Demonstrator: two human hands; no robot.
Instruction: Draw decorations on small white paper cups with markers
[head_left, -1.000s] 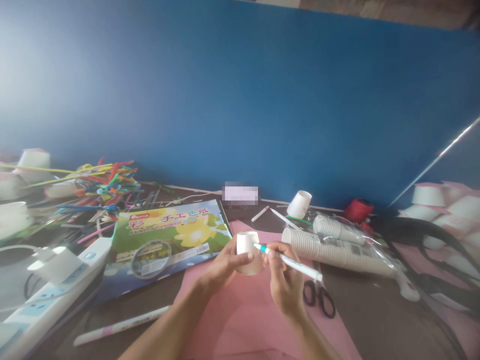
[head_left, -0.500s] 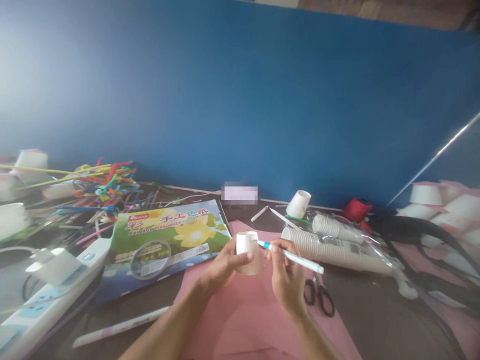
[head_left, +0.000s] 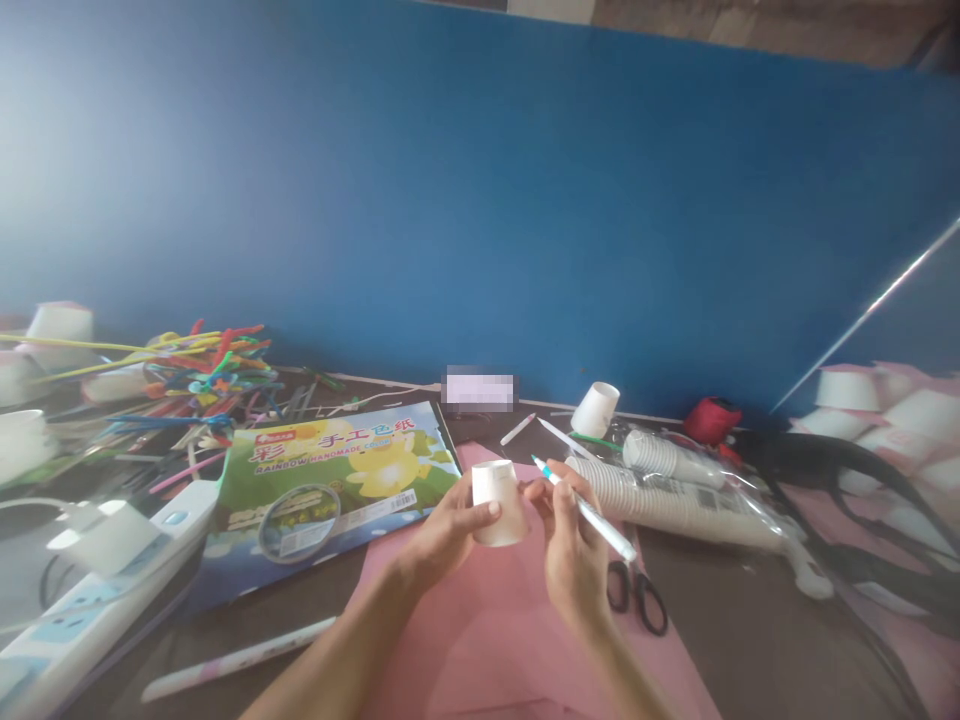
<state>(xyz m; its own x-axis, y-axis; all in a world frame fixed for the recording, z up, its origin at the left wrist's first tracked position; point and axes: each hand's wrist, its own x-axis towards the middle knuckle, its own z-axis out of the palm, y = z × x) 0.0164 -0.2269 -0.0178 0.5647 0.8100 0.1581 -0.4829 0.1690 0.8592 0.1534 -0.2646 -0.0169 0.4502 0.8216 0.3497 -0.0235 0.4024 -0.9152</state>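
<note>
A small white paper cup [head_left: 499, 500] is gripped from the left by my left hand [head_left: 450, 525], its thumb lying across the cup's side. Between the fingers of my right hand [head_left: 574, 540] is a white marker [head_left: 592, 518] with a teal band, its tip pointing up and left, apart from the cup. My right fingertips are close to the cup's right side; whether they touch it I cannot tell. Below both hands lies a sheet of pink paper [head_left: 480, 630]. Black-handled scissors [head_left: 637, 595] rest at the sheet's right edge, partly hidden by my right hand.
Left of the hands are a colored-paper pack [head_left: 307, 450] with a roll of tape [head_left: 300, 522] on it, a power strip [head_left: 97, 610] and a pile of pipe cleaners [head_left: 214, 370]. Stacked paper cups [head_left: 675, 505] in plastic lie right. A blue panel [head_left: 480, 200] stands behind.
The marker's tip has moved off the cup, up and to the right. My left hand still holds the cup, which has turned or tilted slightly.
</note>
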